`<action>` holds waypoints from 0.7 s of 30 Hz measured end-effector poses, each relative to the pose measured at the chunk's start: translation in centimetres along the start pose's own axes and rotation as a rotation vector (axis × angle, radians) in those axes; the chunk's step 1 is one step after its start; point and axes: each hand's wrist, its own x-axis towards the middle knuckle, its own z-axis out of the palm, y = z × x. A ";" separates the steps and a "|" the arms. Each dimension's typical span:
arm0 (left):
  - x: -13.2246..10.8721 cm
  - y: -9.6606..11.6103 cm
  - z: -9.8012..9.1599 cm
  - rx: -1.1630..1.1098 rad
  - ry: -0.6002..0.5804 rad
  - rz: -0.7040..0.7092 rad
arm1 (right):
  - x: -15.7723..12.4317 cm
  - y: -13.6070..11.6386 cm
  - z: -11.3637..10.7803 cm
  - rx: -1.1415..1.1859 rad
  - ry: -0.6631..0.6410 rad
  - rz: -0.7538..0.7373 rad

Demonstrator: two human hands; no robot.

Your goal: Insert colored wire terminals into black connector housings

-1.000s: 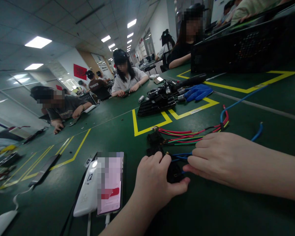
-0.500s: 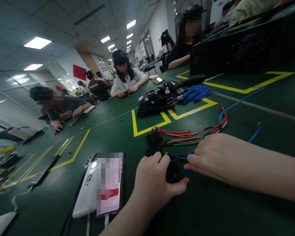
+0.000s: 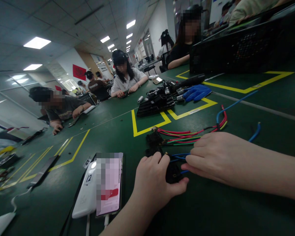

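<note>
A black connector block (image 3: 174,173) lies on the green table, and my left hand (image 3: 156,177) grips it, fingers over its far side and thumb at its near edge. Blue wires (image 3: 180,157) run from the block to my right hand (image 3: 208,157), whose fingers are closed around them just to the right. Beyond my hands, a bundle of red, green and yellow wires (image 3: 186,133) leads to another black connector (image 3: 154,138). A long blue wire (image 3: 238,101) rises past the bundle, its end pointing up and right.
White power bank (image 3: 85,193) and lit phone (image 3: 110,190) lie left of my left forearm. Black parts (image 3: 156,105) and a blue glove (image 3: 196,93) sit beyond the wires. A large black case (image 3: 236,52) stands at back right. Several people sit around the table.
My right hand has shifted slightly left, closer to the black connector block, and the far end of the long blue wire has moved left and down. My left hand has stayed in place.
</note>
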 end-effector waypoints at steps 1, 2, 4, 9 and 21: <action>0.0 0.0 0.0 -0.001 -0.002 -0.001 | 0.0 0.0 0.0 0.004 0.017 -0.004; 0.0 0.0 0.0 -0.002 -0.004 -0.001 | 0.0 0.0 0.0 0.005 0.024 -0.006; 0.0 0.1 0.0 -0.003 -0.009 -0.005 | 0.0 0.0 0.1 -0.002 0.021 -0.001; 0.0 0.1 0.0 0.000 -0.018 -0.016 | 0.1 0.0 0.3 -0.029 -0.045 0.023; 0.0 0.0 0.1 -0.031 -0.024 -0.026 | 0.0 -0.2 -0.1 -0.012 -0.016 0.015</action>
